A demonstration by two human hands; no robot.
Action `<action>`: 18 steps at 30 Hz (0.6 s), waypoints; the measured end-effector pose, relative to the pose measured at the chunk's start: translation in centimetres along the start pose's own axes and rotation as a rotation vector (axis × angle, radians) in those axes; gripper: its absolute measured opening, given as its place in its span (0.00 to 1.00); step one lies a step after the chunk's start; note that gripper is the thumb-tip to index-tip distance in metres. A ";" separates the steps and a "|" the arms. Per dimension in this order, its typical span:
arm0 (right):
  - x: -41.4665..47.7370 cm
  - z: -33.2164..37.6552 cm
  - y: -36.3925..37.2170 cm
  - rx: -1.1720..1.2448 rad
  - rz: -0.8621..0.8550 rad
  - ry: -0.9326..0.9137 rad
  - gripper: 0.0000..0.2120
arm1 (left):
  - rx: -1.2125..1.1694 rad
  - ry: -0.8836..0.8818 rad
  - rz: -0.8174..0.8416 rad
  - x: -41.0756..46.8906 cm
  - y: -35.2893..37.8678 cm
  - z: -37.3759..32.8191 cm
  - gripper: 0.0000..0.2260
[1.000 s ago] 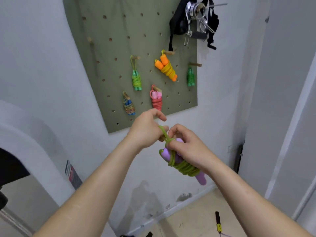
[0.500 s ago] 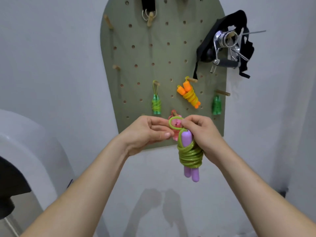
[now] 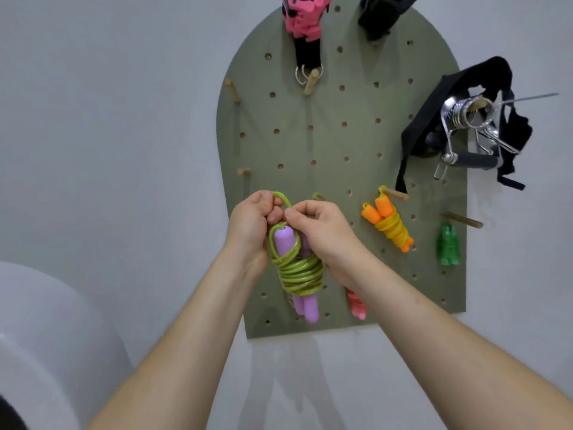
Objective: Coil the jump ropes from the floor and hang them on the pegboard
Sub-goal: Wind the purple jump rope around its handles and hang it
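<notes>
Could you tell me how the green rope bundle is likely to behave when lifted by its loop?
The bundle is probably light: thin cord, small handles. The glossy cord looks springy, so its coils may loosen or slide on the smooth handles. Held by the loop, it would likely dangle and swing.

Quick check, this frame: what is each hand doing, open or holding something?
Left hand: closed, fingers pinching the top loop of the green jump rope.
Right hand: closed, holding the same coiled rope.

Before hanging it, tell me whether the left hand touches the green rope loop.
Touching. Head view: the left hand pinches the green rope loop in its fingertips.
</notes>
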State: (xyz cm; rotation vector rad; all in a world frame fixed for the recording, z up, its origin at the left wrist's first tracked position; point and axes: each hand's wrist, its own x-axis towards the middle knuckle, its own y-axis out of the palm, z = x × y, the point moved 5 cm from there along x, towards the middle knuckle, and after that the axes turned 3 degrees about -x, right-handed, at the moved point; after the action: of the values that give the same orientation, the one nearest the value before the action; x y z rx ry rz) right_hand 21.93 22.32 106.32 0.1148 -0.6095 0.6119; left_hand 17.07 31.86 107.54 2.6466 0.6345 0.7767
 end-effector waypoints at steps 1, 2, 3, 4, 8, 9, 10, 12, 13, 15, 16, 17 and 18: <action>1.3 -0.2 0.6 -0.016 -0.025 0.004 0.10 | 0.047 0.027 -0.032 1.1 -0.7 -0.7 0.15; 2.6 -0.4 1.1 -0.043 -0.054 0.006 0.11 | 0.136 0.070 -0.068 2.2 -1.7 -1.4 0.14; 3.9 -0.5 1.5 -0.075 -0.082 0.003 0.11 | 0.254 0.132 -0.108 3.2 -2.7 -2.1 0.13; 5.2 -0.5 1.9 -0.108 -0.101 -0.007 0.12 | 0.376 0.206 -0.151 4.0 -3.6 -2.8 0.12; 10.0 -0.4 4.6 -0.133 -0.113 -0.040 0.12 | 0.728 0.501 -0.334 6.9 -5.6 -5.7 0.10; 11.1 -0.4 5.2 -0.123 -0.121 -0.035 0.13 | 0.791 0.554 -0.380 7.6 -5.9 -6.3 0.11; 12.1 -0.5 5.7 -0.116 -0.131 -0.026 0.13 | 0.827 0.581 -0.414 8.3 -6.2 -6.7 0.11; 13.8 -1.2 6.4 -0.097 -0.149 -0.003 0.13 | 0.815 0.558 -0.446 10.0 -7.2 -6.8 0.09; 14.4 -1.8 6.6 -0.083 -0.158 0.010 0.13 | 0.785 0.521 -0.442 10.9 -7.7 -6.5 0.07; 15.3 -3.1 6.5 -0.037 -0.173 0.026 0.13 | 0.702 0.445 -0.392 12.7 -8.4 -5.6 0.06; 15.6 -3.8 6.5 -0.002 -0.173 0.034 0.13 | 0.651 0.402 -0.364 13.6 -8.7 -5.1 0.05; 15.9 -4.4 6.5 0.037 -0.165 0.043 0.13 | 0.595 0.351 -0.339 14.3 -9.0 -4.7 0.05; 16.3 -4.9 6.5 0.077 -0.154 0.053 0.13 | 0.534 0.287 -0.316 15.1 -9.3 -4.2 0.04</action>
State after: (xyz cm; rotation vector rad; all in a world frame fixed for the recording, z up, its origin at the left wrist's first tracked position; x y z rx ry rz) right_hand 31.29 37.21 111.06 0.2150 -0.5207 0.4872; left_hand 23.03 47.90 113.69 2.7872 1.4780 1.0092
